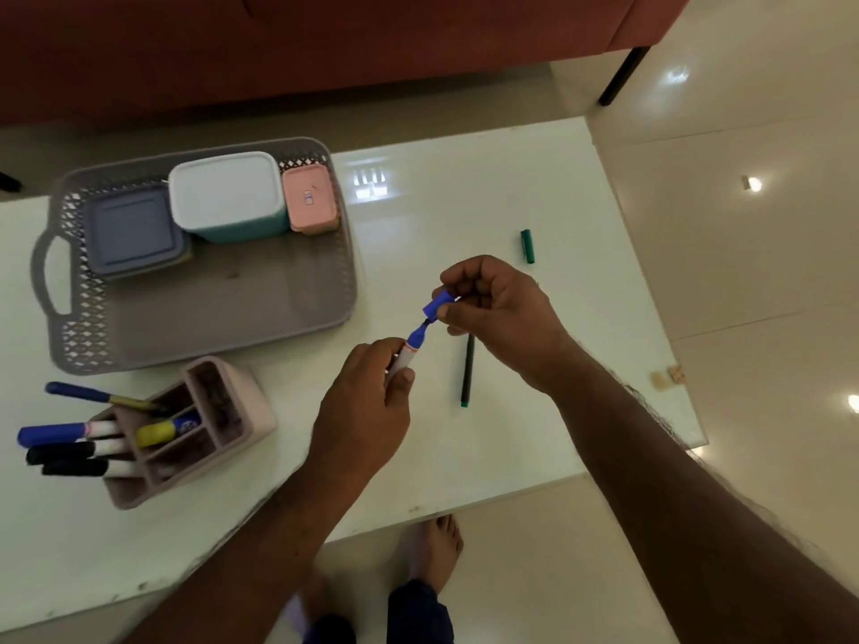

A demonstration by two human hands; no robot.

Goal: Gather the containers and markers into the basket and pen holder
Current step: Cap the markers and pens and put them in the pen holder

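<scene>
A person stands at the near edge of a white table (465,457), seen from above, both bare forearms reaching out over it.

Nearest, toward the near left corner, a pink pen holder (241,425) leans or lies tilted, its compartments facing the viewer. Several capped markers (69,446) stick out of it to the left, blue, black and yellow.

Above the middle of the table, the left hand (362,411) grips the white barrel of a blue marker (409,348), fingers curled round it. The right hand (502,313) pinches the blue cap (438,304) between thumb and fingertips. Cap and tip are just apart, nearly lined up.

Just behind the hands, a thin dark pen (467,369) lies flat on the table. Farther on, toward the right edge, a loose green cap (527,245) lies on its own.

At the far left sits a grey lattice basket (204,327), holding three lidded containers along its far wall: blue-grey (132,230), white and teal (227,195), pink (309,202).

Likely risks: if the cap meets the tip off-centre, ink could mark the fingers or the nib could bend. A cap pushed on only loosely could drop off when the marker is slotted in. The tilted holder looks unsteady, so another marker might tip it or roll some out. The green cap may belong to the dark pen and could be forgotten.
</scene>
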